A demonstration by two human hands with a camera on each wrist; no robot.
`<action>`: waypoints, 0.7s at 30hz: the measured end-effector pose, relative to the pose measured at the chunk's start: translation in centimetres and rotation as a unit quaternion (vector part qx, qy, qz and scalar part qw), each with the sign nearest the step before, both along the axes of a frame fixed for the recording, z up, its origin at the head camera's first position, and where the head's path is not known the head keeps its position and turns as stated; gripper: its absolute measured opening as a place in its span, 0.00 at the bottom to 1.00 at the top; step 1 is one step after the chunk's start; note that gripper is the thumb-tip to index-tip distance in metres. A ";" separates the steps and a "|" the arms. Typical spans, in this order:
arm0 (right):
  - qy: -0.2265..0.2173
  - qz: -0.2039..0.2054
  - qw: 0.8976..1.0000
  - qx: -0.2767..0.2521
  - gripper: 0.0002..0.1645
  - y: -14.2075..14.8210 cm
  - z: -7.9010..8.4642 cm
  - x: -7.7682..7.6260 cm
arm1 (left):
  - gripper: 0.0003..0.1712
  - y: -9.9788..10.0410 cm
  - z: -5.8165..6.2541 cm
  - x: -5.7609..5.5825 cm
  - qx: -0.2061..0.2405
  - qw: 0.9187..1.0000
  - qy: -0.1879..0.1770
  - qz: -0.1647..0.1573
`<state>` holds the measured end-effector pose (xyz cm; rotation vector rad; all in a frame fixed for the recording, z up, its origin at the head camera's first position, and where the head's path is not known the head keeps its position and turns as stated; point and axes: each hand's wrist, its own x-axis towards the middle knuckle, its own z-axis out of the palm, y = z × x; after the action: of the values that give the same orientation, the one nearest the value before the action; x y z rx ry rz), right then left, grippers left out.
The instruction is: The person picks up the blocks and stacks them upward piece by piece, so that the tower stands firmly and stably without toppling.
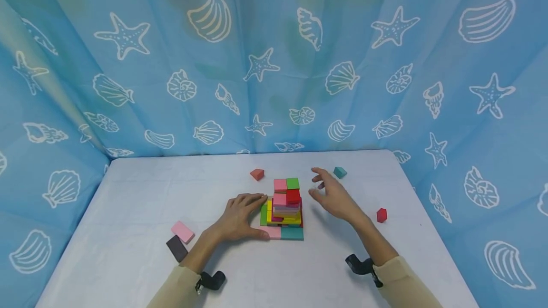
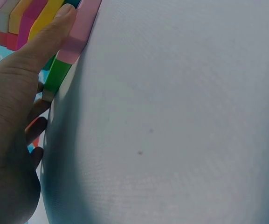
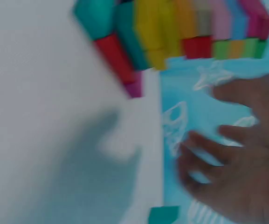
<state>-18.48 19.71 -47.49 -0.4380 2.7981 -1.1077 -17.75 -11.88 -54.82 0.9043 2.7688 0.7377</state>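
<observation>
A stepped stack of coloured blocks [image 1: 286, 220] stands on the white table, with pink, green and red blocks on top and wider layers below. My left hand [image 1: 239, 220] lies along its left side, fingers reaching behind and thumb at the front corner. In the left wrist view, the thumb touches near a pink block [image 2: 82, 35] of the bottom layer, above a green block [image 2: 57, 74]. My right hand [image 1: 338, 198] hovers to the right of the stack, apart from it. Its fingers are spread and loosely bent in the right wrist view, with nothing seen between them.
Loose on the table are a pink block [image 1: 182, 232] and a black block [image 1: 177, 248] at the left. An orange-red block [image 1: 257, 174] lies behind the stack, a teal block [image 1: 340, 172] and a red block [image 1: 381, 215] at the right. A blue shell-patterned curtain [image 1: 274, 84] hangs behind.
</observation>
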 end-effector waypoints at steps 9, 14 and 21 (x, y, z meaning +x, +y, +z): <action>-0.102 0.131 0.971 0.172 0.71 -0.8 -2.8 0.7 | 0.61 -0.1 0.1 -0.4 0.001 1.000 0.005 0.001; -0.085 0.137 0.971 0.174 0.69 -1.5 -2.9 0.7 | 0.61 -0.1 0.0 -0.5 -0.003 1.000 0.000 -0.001; -0.082 0.137 0.968 0.193 0.67 -1.5 -3.4 0.8 | 0.62 0.0 -0.1 -0.3 -0.013 1.000 -0.002 0.001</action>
<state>-17.71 18.20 -50.91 -0.6301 2.6142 -0.5018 -18.02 -11.92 -54.97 0.8929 2.7692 0.7029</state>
